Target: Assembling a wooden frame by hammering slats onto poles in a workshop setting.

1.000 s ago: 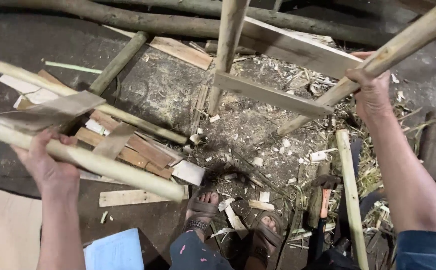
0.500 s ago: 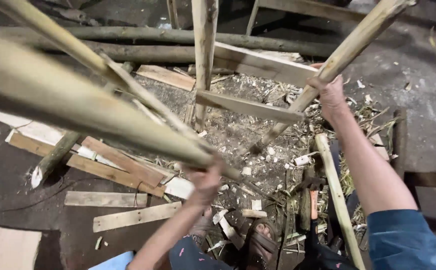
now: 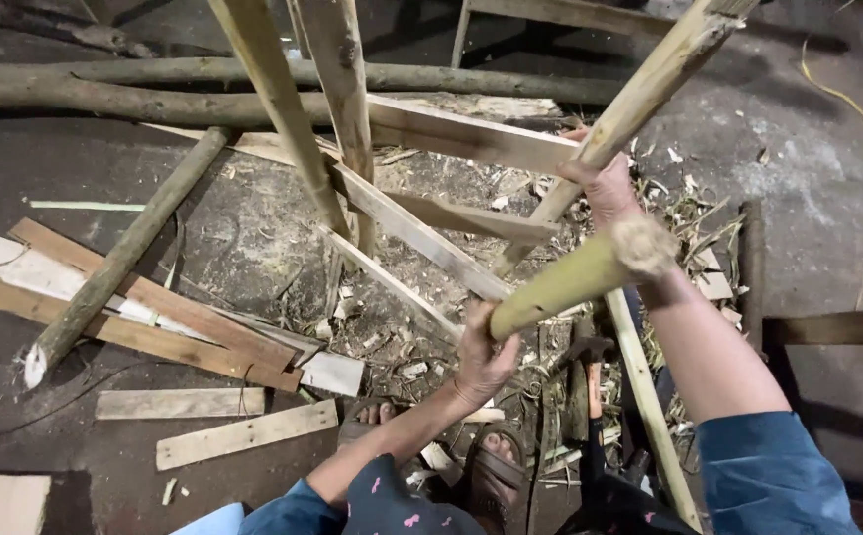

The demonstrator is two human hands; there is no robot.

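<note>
Far left on the floor (image 3: 827,168), loose planks (image 3: 154,317) and a log (image 3: 119,258), unmoved. Centre: pole frame (image 3: 342,89) now tipped upright, swung up from lying low. Left hand (image 3: 481,357), shifted inward, fingers wrapped round a green pole end (image 3: 560,287). Right hand (image 3: 605,183), fingers clamped round the slanting leg (image 3: 649,84) as before.

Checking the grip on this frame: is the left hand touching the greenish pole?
Touching. The head view shows the left hand wrapped around the lower end of the greenish pole, fingers curled over it with no gap.
</note>
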